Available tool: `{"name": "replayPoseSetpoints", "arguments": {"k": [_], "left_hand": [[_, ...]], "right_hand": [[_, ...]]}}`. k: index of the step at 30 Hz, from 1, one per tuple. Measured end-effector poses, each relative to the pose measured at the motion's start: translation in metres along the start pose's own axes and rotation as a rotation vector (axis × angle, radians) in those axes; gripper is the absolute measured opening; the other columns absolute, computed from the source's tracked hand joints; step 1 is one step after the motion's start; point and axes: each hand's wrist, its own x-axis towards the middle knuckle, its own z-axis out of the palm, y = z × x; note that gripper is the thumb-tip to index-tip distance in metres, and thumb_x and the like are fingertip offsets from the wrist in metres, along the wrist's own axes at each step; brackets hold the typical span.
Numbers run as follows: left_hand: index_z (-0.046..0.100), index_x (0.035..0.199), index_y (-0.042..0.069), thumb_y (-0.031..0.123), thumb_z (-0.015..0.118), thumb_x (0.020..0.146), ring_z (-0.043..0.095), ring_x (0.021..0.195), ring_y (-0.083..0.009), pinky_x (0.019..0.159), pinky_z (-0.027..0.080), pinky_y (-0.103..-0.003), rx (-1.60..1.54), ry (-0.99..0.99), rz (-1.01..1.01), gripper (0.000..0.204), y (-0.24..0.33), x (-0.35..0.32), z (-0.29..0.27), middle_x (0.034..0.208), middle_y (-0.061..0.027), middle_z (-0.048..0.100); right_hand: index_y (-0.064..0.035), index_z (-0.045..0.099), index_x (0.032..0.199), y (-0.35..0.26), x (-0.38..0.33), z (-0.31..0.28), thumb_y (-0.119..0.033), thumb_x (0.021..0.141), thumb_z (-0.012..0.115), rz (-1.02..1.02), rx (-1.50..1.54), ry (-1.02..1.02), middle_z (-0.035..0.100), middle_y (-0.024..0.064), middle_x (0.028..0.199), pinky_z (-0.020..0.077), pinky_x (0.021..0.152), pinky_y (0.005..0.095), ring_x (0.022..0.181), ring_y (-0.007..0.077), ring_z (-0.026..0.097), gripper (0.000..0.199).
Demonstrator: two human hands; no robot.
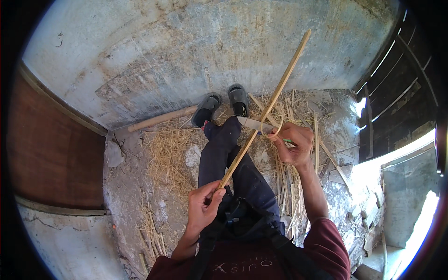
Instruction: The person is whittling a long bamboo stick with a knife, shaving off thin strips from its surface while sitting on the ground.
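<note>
On the head cam I've got my left hand pinched around the lower end of a long, straight, yellowish-brown wooden stick, slanting up over dark trousers. My right hand is wrapped around a flat, grey-bladed metal knife, its blade crossing the stick. Pale straw-coloured scraps litter the floor.

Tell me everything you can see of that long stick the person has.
The stick is long, slim, nearly straight and yellowish-brown, apparently wood or bamboo. It slants toward the picture's upper right from the left hand, whose thumb and fingers pinch its near end; its far end is free. The knife in the right hand crosses it partway along; exact contact is unclear.
</note>
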Motion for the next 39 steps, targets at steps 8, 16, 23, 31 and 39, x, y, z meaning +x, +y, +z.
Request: {"name": "replayPoseSetpoints", "arguments": {"k": [8,16,23,31,39], "left_hand": [[0.075,0.120,-0.005,0.013,0.068,0.107,0.047,0.064,-0.0005,0.056,0.033,-0.019,0.014,0.015,-0.021,0.023,-0.009,-0.008,-0.009,0.073,0.0051,0.057],[0.077,0.118,0.000,0.006,0.069,0.104,0.032,0.056,0.0016,0.050,0.021,-0.023,-0.029,0.054,-0.046,0.018,-0.030,-0.022,-0.010,0.065,0.0101,0.047],[0.077,0.119,0.000,0.012,0.068,0.106,0.049,0.062,0.0004,0.054,0.033,-0.019,0.049,0.007,-0.169,0.020,-0.031,-0.027,-0.016,0.071,0.0044,0.061],[0.078,0.118,0.001,0.012,0.068,0.106,0.052,0.061,-0.0015,0.053,0.037,-0.022,0.132,-0.011,-0.157,0.020,-0.055,-0.024,-0.009,0.068,0.0029,0.061],[0.078,0.117,0.000,0.012,0.068,0.105,0.054,0.062,-0.0023,0.055,0.039,-0.022,0.105,-0.071,-0.195,0.019,-0.063,-0.026,-0.013,0.068,0.0021,0.062]], "right_hand": [[-0.0016,0.071,0.080,0.021,0.007,-0.006,-0.008,0.088,0.086,0.118,-0.079,0.092,0.072,0.0086,0.072,0.0459,0.053,0.0288,0.059,0.0154,0.068,0.018],[-0.0003,0.066,0.082,0.082,0.019,-0.015,-0.014,0.094,0.084,0.211,-0.171,0.205,0.071,0.0123,0.071,0.0519,0.060,0.0304,0.068,0.0152,0.072,0.025],[-0.0013,0.066,0.084,0.142,0.007,-0.019,-0.016,0.096,0.081,0.363,-0.254,0.224,0.069,0.0120,0.069,0.0494,0.058,0.0314,0.061,0.0158,0.068,0.024],[-0.0041,0.067,0.087,0.172,-0.057,0.000,-0.024,0.098,0.078,0.454,-0.422,0.121,0.065,0.0139,0.066,0.0484,0.056,0.0438,0.057,0.0347,0.064,0.026],[-0.0023,0.066,0.086,0.167,-0.083,0.016,-0.018,0.096,0.080,0.588,-0.192,0.036,0.063,0.0099,0.063,0.0417,0.054,0.0328,0.054,0.0170,0.054,0.023]]}}
